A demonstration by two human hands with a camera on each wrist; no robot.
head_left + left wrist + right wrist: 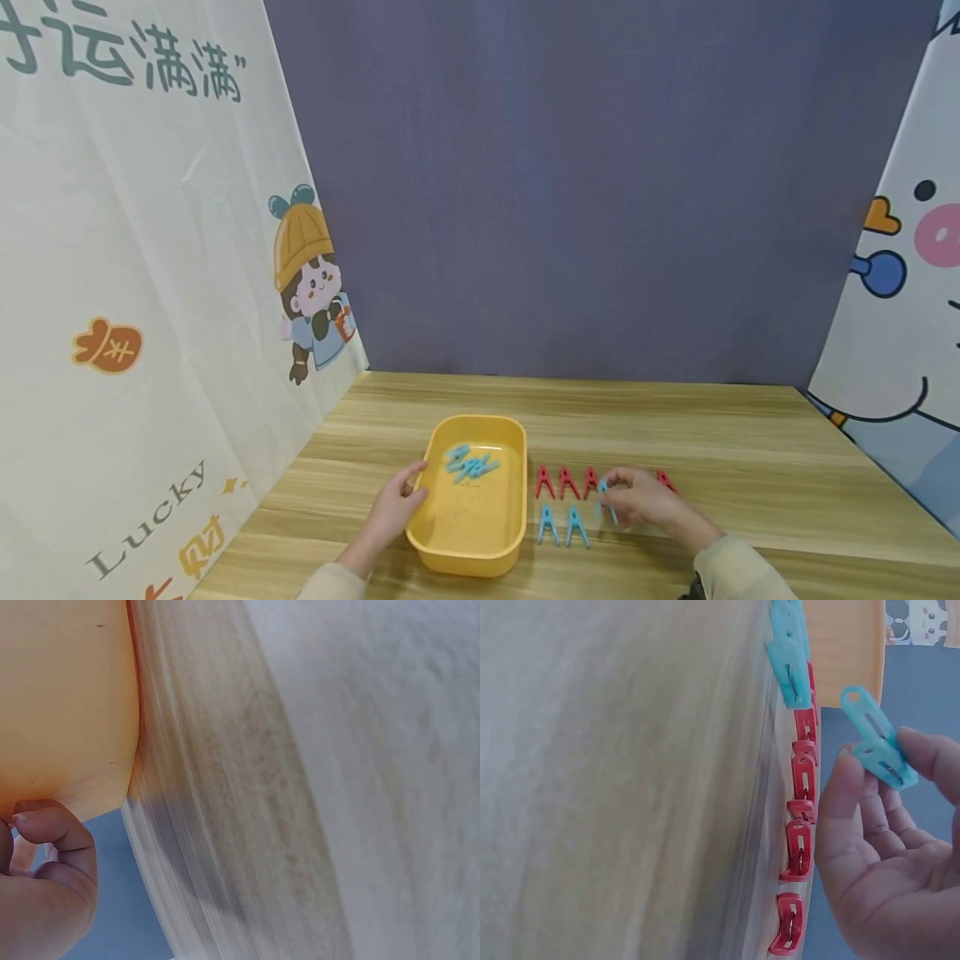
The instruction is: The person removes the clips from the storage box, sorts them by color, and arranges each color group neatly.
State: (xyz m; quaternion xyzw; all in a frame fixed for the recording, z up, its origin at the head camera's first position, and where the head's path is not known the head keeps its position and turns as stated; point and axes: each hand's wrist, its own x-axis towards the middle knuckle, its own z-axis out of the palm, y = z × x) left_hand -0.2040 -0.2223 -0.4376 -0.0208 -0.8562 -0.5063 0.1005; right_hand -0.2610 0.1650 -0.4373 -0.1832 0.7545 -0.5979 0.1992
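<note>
A yellow plastic basin (467, 525) stands on the table, with several blue clothespins (471, 465) piled inside toward its far end. My left hand (393, 504) grips the basin's left rim, its fingers bent at the edge in the left wrist view. Between thumb and fingertips my right hand (647, 500) pinches a blue clothespin (883, 746), held just above the table. To the right of the basin, red clothespins (567, 482) stand in a row. Nearer to me, two more blue clothespins (561, 527) stand below the first two red ones.
A wood-grain table (675, 425) carries everything. Behind it rises a dark blue-grey partition (570, 192). A printed white curtain (172, 250) hangs on the left and a cartoon-printed panel (885, 350) on the right. One red clothespin (666, 481) lies partly behind my right hand.
</note>
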